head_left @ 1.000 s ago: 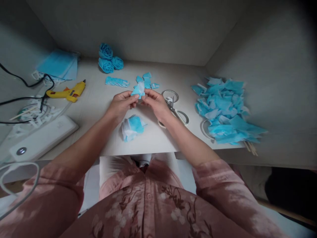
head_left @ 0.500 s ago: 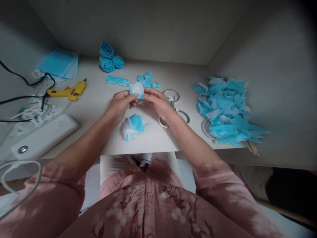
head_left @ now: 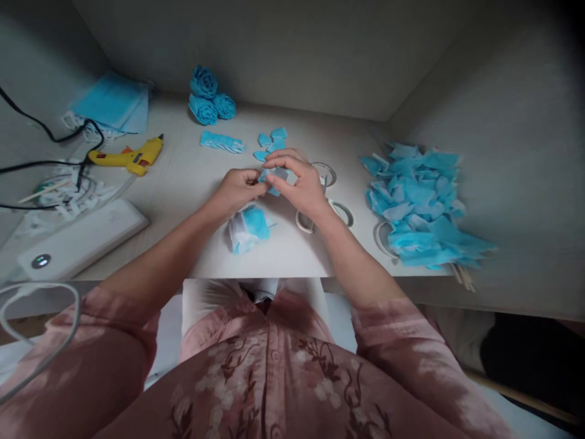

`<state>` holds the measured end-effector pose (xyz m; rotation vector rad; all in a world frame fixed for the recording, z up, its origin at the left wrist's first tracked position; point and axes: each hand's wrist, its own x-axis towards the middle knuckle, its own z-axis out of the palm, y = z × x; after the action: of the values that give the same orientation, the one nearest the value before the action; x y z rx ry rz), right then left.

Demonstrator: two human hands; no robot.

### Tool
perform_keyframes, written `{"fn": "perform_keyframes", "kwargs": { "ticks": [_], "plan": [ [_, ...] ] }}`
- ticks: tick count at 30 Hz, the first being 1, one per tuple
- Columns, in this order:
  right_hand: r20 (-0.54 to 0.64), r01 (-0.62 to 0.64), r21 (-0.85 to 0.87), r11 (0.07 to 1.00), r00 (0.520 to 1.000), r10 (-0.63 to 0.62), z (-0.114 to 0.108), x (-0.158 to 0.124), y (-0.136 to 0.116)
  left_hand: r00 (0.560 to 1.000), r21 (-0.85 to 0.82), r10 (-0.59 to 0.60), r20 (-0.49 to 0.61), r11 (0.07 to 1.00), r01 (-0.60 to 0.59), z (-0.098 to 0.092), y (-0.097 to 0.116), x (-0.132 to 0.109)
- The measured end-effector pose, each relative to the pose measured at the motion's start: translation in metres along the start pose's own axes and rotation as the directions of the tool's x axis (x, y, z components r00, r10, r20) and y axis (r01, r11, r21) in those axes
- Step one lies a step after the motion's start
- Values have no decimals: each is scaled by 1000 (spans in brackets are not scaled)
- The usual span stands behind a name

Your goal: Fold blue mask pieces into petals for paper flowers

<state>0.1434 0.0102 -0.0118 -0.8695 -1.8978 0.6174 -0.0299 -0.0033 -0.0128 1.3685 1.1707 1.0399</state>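
Between both hands, over the middle of the table, is a small piece of blue and white mask fabric [head_left: 280,174]. My left hand [head_left: 243,186] pinches its left side, fingers closed. My right hand [head_left: 299,180] arches over its right side, thumb on the fabric and fingers curled above. Just below my left hand lies a blue and white fabric bundle [head_left: 249,228] with a thin stem end poking out. Beyond the hands are cut blue fabric pieces [head_left: 273,139] and a fringed blue strip [head_left: 222,142]. Scissors under my right wrist are mostly hidden.
Three blue fabric roses [head_left: 204,97] stand at the back. On the left are a yellow glue gun [head_left: 132,157], stacked blue masks [head_left: 112,103], a white power bank [head_left: 85,238] and black cables. Tape rolls [head_left: 342,213] lie right of centre. A heap of blue fabric [head_left: 415,195] covers the right side.
Both hands have moved slightly right with the fabric piece. The right hand has turned over the piece, its fingers now arched, and the fabric looks more folded. The view has shifted a little.
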Motion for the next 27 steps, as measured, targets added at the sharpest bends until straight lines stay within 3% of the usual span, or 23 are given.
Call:
{"fn": "perform_keyframes", "kwargs": {
  "ticks": [11, 27],
  "plan": [
    [69, 61, -130, 990, 996, -52, -8, 2, 10, 998, -117, -49, 31, 992, 52, -3, 8, 0],
    [74, 31, -88, 996, 997, -24, -12, 0, 6, 996, -233, -56, 65, 970, 70, -8, 0, 4]
  ]
}}
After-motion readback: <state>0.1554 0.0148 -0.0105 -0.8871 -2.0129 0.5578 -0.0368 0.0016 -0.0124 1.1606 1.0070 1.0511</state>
